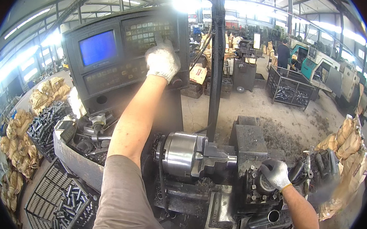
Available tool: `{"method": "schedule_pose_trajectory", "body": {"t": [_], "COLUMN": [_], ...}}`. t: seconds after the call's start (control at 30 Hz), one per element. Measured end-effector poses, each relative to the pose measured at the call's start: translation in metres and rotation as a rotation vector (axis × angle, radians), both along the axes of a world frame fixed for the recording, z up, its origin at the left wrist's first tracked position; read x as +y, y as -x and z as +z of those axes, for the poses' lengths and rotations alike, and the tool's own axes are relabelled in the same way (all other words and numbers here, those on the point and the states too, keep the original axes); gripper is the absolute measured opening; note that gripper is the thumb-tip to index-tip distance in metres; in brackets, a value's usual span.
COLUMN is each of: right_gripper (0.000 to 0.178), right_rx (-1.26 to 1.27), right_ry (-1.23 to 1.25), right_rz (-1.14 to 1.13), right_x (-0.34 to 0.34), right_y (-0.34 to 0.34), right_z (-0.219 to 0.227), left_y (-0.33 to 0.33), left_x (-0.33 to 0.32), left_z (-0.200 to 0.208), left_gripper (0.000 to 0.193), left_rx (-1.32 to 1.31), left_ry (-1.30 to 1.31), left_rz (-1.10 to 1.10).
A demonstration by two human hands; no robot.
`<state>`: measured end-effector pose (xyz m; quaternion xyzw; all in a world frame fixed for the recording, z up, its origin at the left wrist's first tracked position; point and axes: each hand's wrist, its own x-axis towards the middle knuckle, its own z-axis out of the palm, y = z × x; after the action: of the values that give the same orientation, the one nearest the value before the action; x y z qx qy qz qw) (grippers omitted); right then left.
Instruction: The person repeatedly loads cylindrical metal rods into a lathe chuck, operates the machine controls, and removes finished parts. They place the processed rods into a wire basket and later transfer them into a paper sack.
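Note:
My left hand (162,60), in a white work glove, reaches up to the dark control panel (123,54) of a lathe and presses on its keypad, right of the blue screen (97,47). My right hand (276,173), in a grey-white glove, is closed around a black handle on the tool post (264,185). Between my arms sits the shiny steel chuck (181,154), with a metal workpiece (227,160) sticking out to the right toward the tool block (250,141).
A tray of tools and metal parts (89,139) sits left of the chuck. Wire crates of steel pieces (62,199) stand at lower left, another crate (290,86) behind. Brown paper sacks (349,149) pile at right. A person (283,53) stands far back by other machines.

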<state>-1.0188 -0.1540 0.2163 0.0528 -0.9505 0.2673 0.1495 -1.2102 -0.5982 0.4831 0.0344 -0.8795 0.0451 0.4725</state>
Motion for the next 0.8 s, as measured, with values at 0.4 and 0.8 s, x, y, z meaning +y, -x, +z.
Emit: {"method": "schedule_pose_trajectory", "body": {"t": [0.4, 0.8], "right_gripper": [0.029, 0.031], "right_rx": [0.005, -0.031], "right_ry": [-0.045, -0.005], "right_rz": [-0.012, -0.020], "right_x": [-0.001, -0.008], "right_y": [-0.001, -0.005], "right_z": [0.002, 0.010], "left_y": [0.003, 0.028], "left_x": [0.017, 0.031], "left_z": [0.012, 0.029], "left_gripper": [0.044, 0.045], "left_rx": [-0.183, -0.223], "left_ry": [0.130, 0.135], "left_rz": [0.125, 0.093]}}
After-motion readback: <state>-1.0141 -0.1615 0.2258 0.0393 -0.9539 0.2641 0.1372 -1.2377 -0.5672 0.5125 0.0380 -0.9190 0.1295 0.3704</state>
